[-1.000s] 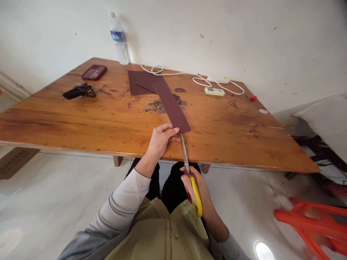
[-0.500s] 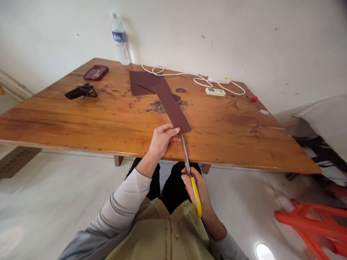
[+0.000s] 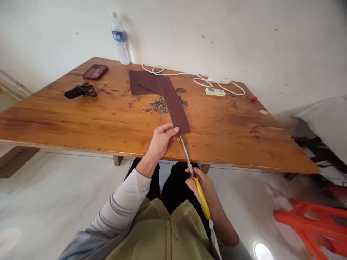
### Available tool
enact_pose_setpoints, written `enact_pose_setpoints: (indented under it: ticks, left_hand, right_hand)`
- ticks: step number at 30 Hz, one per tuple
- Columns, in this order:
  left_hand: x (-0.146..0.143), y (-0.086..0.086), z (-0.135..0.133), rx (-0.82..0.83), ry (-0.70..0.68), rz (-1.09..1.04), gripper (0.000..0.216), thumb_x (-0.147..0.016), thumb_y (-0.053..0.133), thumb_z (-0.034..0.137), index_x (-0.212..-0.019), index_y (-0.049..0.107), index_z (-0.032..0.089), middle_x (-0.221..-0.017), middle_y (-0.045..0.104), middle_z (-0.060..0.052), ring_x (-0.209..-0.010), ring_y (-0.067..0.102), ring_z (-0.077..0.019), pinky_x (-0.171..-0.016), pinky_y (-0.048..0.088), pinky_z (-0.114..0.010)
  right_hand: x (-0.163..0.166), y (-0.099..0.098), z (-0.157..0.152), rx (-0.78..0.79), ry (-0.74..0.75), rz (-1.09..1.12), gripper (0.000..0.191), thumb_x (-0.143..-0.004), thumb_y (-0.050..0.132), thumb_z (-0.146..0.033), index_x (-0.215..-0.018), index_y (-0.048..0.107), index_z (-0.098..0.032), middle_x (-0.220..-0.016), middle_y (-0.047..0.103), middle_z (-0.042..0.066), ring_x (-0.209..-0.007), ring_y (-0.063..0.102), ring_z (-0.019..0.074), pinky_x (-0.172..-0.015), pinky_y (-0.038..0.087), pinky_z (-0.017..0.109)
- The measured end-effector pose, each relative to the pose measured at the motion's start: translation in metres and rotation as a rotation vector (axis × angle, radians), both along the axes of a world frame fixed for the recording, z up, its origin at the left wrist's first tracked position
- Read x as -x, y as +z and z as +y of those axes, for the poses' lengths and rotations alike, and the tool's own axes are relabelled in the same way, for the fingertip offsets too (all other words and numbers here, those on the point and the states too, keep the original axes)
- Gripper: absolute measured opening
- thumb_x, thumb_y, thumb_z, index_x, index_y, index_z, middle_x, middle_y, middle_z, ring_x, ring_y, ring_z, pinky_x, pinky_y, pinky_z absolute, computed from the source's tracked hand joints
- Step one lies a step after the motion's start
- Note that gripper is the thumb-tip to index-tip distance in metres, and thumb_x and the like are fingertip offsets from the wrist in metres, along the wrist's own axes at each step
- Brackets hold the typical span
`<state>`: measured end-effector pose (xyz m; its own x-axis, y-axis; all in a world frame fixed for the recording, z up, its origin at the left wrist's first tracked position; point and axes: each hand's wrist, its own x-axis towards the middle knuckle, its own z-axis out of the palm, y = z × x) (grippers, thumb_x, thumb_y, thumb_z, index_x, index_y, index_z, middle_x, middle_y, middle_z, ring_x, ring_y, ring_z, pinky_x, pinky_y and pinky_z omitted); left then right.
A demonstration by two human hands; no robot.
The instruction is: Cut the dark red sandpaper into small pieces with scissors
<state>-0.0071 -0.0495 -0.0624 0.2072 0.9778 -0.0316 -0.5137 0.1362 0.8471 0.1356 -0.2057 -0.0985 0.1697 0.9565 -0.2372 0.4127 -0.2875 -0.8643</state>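
Note:
My left hand (image 3: 162, 139) pinches the near end of a long maroon strip of sandpaper (image 3: 175, 104), thumb on top. The strip's near edge is jagged. Yellow-handled scissors (image 3: 201, 198) are in my right hand (image 3: 202, 186), its fingers around the handle below the table edge. The scissor blades point up to the strip's near end, close to my left fingertips; I cannot tell whether they touch it. A pile of small dark clippings (image 3: 157, 105) lies partly under the strip. Behind it, more maroon sheets (image 3: 142, 83) rest on the table.
On the wooden table (image 3: 116, 119) are a dark red phone (image 3: 95, 72), a black hair clip (image 3: 80, 90) and a white remote (image 3: 215, 91). A white cable with a power strip (image 3: 219, 80) runs along the wall. A water bottle (image 3: 119, 41) stands behind. An orange stool (image 3: 311, 220) is at right.
The strip's far end has swung to the right and back. The scissor handles, with my right hand, have shifted right, so the scissors tilt more.

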Motion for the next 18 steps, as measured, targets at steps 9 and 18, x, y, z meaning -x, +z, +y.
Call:
enact_pose_setpoints:
  ticks: [9, 18]
  left_hand:
    - [0.001, 0.000, 0.000, -0.018, -0.046, 0.033, 0.022, -0.059, 0.085, 0.027, -0.068, 0.072, 0.013, -0.067, 0.064, 0.001, -0.053, 0.056, -0.0073, -0.052, 0.055, -0.021]
    - [0.000, -0.002, 0.001, -0.021, -0.056, 0.023, 0.021, -0.060, 0.085, 0.025, -0.071, 0.073, 0.012, -0.066, 0.064, 0.001, -0.051, 0.057, -0.0071, -0.051, 0.056, -0.021]
  right_hand:
    - [-0.008, -0.011, 0.002, -0.042, 0.018, 0.031, 0.037, -0.071, 0.068, -0.039, -0.103, 0.069, -0.021, -0.068, 0.054, -0.002, -0.058, 0.047, 0.0168, -0.058, 0.041, 0.030]
    - [-0.015, -0.015, 0.001, -0.085, -0.002, -0.028, 0.030, -0.073, 0.069, -0.037, -0.100, 0.071, -0.024, -0.065, 0.053, -0.003, -0.058, 0.046, 0.0175, -0.057, 0.040, 0.030]
